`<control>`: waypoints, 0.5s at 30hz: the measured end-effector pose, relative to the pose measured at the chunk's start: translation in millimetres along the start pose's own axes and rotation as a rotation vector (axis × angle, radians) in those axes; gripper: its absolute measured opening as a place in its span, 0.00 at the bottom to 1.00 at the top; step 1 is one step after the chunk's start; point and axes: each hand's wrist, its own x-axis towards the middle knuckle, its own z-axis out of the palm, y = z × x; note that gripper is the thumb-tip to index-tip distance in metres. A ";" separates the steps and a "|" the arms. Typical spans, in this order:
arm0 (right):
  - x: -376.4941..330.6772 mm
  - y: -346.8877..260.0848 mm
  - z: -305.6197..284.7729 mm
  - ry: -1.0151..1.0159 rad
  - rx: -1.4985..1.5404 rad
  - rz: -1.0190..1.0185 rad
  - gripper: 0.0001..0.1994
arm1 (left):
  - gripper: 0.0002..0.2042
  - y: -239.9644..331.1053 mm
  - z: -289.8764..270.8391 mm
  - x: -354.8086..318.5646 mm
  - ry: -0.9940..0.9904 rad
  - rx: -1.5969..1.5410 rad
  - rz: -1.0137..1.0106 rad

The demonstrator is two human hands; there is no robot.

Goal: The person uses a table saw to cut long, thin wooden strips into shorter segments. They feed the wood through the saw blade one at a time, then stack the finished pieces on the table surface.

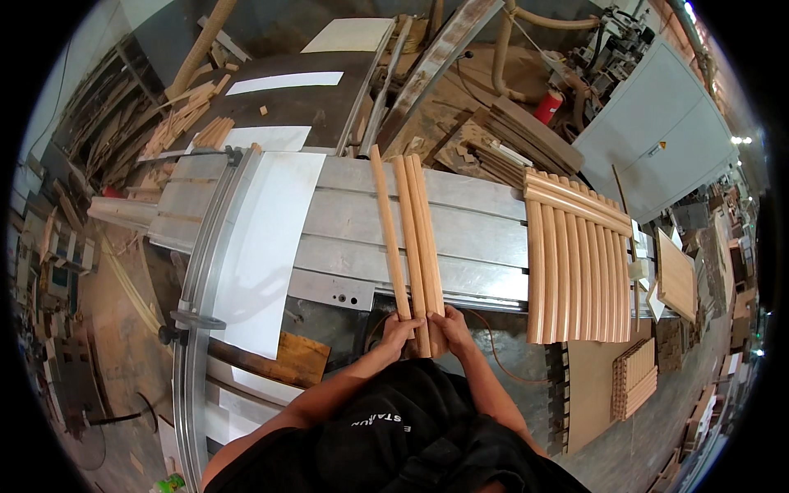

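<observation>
Three long rounded wooden strips (412,230) lie side by side on a grey metal machine table (477,222), running away from me. My left hand (399,330) grips the near end of the leftmost strip, which angles slightly apart from the others. My right hand (448,322) clasps the near ends of the other two strips. Both near ends overhang the table's front edge.
A row of several similar curved strips (575,263) lies on the table to the right. A white panel (267,238) covers the table's left part beside a curved metal rail (193,329). Offcuts, boards and a grey cabinet (666,123) stand beyond; stacked wood (634,378) sits lower right.
</observation>
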 end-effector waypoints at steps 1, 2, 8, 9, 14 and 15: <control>-0.5 0.9 -1.4 0.017 -0.013 0.006 0.19 | 0.18 4.0 1.3 -1.5 -0.012 -0.036 -0.070; -1.2 1.3 -2.5 0.034 -0.027 0.013 0.19 | 0.19 8.8 2.7 -3.1 -0.024 -0.071 -0.139; 4.7 13.3 -2.1 0.042 -0.003 -0.034 0.18 | 0.19 3.3 3.7 3.4 0.016 -0.068 -0.179; 5.2 13.0 -1.4 0.039 -0.012 -0.039 0.18 | 0.19 -0.1 4.4 4.4 0.040 -0.077 -0.153; 5.5 13.4 -6.3 0.066 -0.081 -0.041 0.19 | 0.23 -3.6 17.9 0.7 0.094 0.087 0.053; 4.8 13.4 -6.9 0.060 -0.079 -0.055 0.20 | 0.25 -6.8 17.2 1.5 0.074 0.118 0.082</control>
